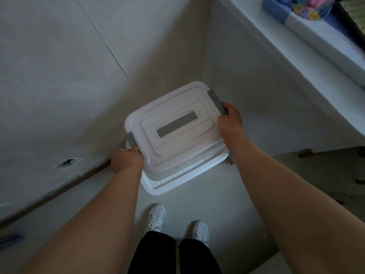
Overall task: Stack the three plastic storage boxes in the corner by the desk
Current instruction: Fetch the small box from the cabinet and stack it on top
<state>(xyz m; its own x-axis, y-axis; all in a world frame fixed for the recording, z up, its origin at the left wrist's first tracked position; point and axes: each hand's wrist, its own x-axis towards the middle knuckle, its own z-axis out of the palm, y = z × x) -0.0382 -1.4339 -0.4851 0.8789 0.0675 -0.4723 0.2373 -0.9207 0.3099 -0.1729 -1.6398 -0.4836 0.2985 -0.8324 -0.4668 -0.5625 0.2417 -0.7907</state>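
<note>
A white plastic storage box [173,125] with a grey lid strip and grey side latches is in the corner, seen from above. It sits over a larger white box [183,175] whose lid edge shows below it at the near side. My left hand [126,161] grips the top box at its near-left grey latch. My right hand [230,121] grips it at the far-right latch. Anything under the larger box is hidden.
A wall [59,86] runs along the left, with a dark hole [67,162] low down. The white desk [296,66] stands on the right, carrying a blue and white box [308,22]. My feet in white shoes [156,216] stand on the pale floor just before the boxes.
</note>
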